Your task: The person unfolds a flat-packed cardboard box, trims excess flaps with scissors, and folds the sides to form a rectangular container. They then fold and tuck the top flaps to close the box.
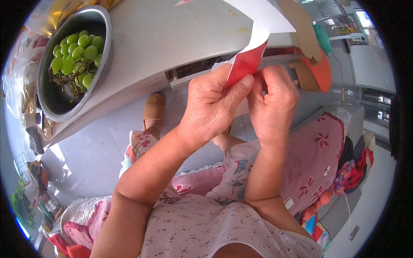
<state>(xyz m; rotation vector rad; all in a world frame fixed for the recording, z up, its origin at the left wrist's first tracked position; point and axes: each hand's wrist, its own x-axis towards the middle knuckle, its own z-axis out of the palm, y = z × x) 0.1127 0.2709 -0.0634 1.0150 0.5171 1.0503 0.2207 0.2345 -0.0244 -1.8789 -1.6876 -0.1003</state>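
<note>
A strip of paper (247,62), red on one side and white on the other, is between my two hands above the table's near edge. My left hand (211,101) is closed on its lower red end, with the thumb lying across the paper. My right hand (274,101) is curled beside the left thumb, its fingertips pinched at the paper's right edge; just what they grip is partly hidden. Beyond my hands, the white part of the strip (260,26) bends and runs up over the table.
A grey metal basin (107,41) with green grapes (71,56) stands on the pale table (172,32) at the left. Brown cardboard (303,26) and an orange piece (319,71) are at the right. Below is a seat with a pink patterned cover (316,159).
</note>
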